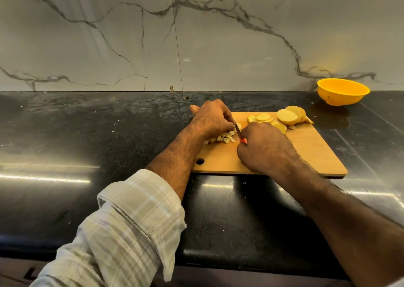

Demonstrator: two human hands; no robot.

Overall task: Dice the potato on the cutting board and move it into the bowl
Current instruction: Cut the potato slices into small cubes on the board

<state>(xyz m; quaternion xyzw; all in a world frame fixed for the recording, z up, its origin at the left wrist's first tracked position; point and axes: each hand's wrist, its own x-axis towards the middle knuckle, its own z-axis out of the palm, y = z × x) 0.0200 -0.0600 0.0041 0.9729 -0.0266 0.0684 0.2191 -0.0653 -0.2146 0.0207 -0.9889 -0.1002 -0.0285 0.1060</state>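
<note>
Pale yellow round potato slices [284,117] are lying fanned on the far part of the rectangular light-brown wooden cutting board [306,153], just beyond the right hand's grip, some partly hidden behind its knuckles. A small heap of pale diced potato pieces [220,138] is sitting on the board's left edge, directly under the left hand's grip, so much of it is covered. The left hand [211,117] is curling its fingers narrowly down onto a piece being cut; that piece is barely showing. The right hand [264,150] is closing tightly around a small knife with a red handle [240,134]; only a sliver of handle and a short stretch of dark blade are peeking out between the two grips. The round yellow plastic bowl [343,92] is standing well beyond and to the right of both grips, on the glossy black stone worktop [109,133] by the white veined marble wall [109,35]. A rolled pale checked sleeve [131,221] is covering the left forearm.
</note>
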